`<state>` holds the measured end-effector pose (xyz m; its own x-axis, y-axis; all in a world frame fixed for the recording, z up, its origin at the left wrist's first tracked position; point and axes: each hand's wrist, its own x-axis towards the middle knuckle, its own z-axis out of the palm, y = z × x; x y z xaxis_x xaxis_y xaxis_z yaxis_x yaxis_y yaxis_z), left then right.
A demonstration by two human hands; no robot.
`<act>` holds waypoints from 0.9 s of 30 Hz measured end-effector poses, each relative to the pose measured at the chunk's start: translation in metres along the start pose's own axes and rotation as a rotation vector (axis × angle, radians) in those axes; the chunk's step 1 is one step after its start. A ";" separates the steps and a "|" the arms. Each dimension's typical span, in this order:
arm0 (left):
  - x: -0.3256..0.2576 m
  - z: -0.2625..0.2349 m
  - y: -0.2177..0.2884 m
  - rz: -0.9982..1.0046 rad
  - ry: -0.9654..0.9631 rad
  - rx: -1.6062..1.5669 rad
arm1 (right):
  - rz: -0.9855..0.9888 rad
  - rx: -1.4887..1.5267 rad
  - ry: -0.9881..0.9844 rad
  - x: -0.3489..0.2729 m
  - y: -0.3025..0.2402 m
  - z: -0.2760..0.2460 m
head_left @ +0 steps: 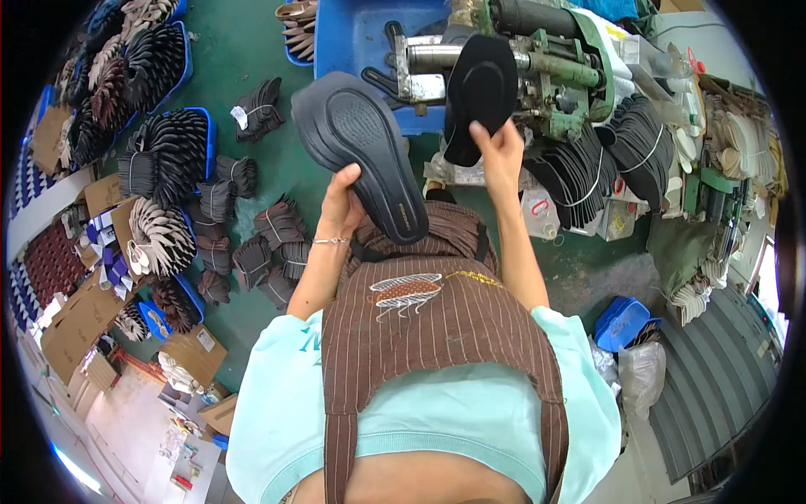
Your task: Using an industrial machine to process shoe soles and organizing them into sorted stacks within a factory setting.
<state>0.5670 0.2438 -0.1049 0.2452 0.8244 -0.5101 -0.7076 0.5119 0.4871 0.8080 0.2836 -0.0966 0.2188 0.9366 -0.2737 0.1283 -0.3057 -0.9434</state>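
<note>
My left hand [339,202] grips a thick black shoe sole [359,126] by its edge, thumb on top. The sole's inner side faces up, with a dimpled oval at the wider end and small gold marks near the narrow end. My right hand [502,160] pinches a thin black insole [482,84] between thumb and fingers, holding it in front of a machine. Sole and insole are apart, with a gap between them. Some fingers of my left hand are hidden beneath the sole.
A green machine with a metal roller [432,57] stands ahead, beside a blue bin [348,38]. Bundled black insoles [579,172] lie to the right. Tied dark bundles [280,220] rest on the green floor at left, near blue crates [210,139] full of insoles and cardboard boxes [191,351].
</note>
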 end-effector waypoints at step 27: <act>0.012 0.038 -0.006 0.197 0.108 0.292 | 0.183 0.521 0.048 -0.058 -0.022 0.024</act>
<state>0.5991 0.2596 -0.0871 0.0403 0.8918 -0.4506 -0.5111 0.4059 0.7576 0.7691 0.2404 -0.0641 0.2381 0.8634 -0.4448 -0.4092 -0.3262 -0.8522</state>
